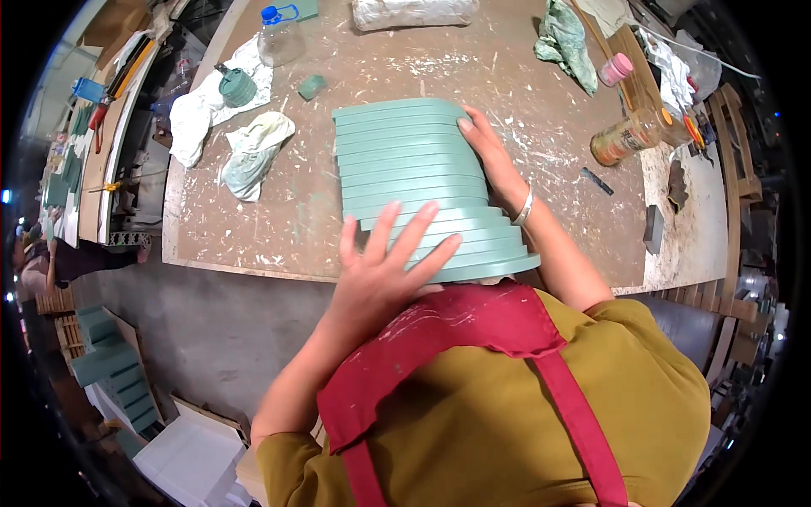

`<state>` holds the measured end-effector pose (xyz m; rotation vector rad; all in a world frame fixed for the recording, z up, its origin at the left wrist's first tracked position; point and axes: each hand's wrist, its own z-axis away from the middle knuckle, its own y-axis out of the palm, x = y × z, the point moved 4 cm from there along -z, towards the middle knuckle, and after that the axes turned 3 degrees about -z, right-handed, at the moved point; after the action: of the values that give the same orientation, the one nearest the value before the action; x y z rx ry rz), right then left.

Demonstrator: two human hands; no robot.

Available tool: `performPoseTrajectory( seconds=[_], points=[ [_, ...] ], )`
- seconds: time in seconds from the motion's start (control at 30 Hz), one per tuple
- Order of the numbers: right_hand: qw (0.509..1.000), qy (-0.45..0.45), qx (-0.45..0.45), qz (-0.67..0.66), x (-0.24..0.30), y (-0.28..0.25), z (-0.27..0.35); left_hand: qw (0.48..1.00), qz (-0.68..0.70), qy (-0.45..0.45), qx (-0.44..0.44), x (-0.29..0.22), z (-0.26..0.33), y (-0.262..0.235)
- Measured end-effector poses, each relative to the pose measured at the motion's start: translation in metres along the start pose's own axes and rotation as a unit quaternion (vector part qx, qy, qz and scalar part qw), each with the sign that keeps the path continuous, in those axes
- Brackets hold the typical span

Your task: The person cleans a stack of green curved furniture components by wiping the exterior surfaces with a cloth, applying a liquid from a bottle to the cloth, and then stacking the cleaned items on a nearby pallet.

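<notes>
A row of pale green, flat pieces with rounded right-hand corners (410, 160) lies overlapped at the table's front edge, close against my body. The nearest few are shifted to the right of the others. My left hand (378, 264) rests on the near left part, fingers spread and lying over the pieces. My right hand (497, 160) curves round the far right side of the row, fingertips at its far corner; part of its grip is hidden behind the pieces. A bracelet circles the right wrist.
The worktable (338, 68) is brown and paint-flecked. White rags (258, 152), a blue-capped bottle (279, 38) and a green jar (236, 87) stand left. A glass jar (625, 139), a pink-capped bottle (615, 70) and a green cloth (564, 46) are right. A wrapped bundle (414, 13) lies far.
</notes>
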<state>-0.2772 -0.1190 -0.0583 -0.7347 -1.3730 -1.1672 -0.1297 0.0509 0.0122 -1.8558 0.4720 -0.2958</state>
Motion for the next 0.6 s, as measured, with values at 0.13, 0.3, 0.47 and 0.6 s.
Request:
performPoseTrajectory(
  seconds=[0.13,0.3,0.47,0.6],
  points=[
    [0.999,0.009,0.029,0.026,0.000,-0.004,-0.003,0.993,0.115,-0.018,-0.024,0.012,0.002,-0.003],
    [0.999,-0.018,0.034,0.013,-0.008,-0.013,0.001,0.729,0.499,-0.414,-0.220,0.085,0.023,0.044],
    [0.995,0.031,0.082,-0.046,0.000,-0.011,0.001,0.511,0.725,-0.429,-0.169,0.076,0.007,0.091],
    [0.997,-0.030,0.011,0.067,-0.009,-0.011,-0.005,0.462,0.762,-0.436,-0.127,0.068,0.005,0.103]
  ],
)
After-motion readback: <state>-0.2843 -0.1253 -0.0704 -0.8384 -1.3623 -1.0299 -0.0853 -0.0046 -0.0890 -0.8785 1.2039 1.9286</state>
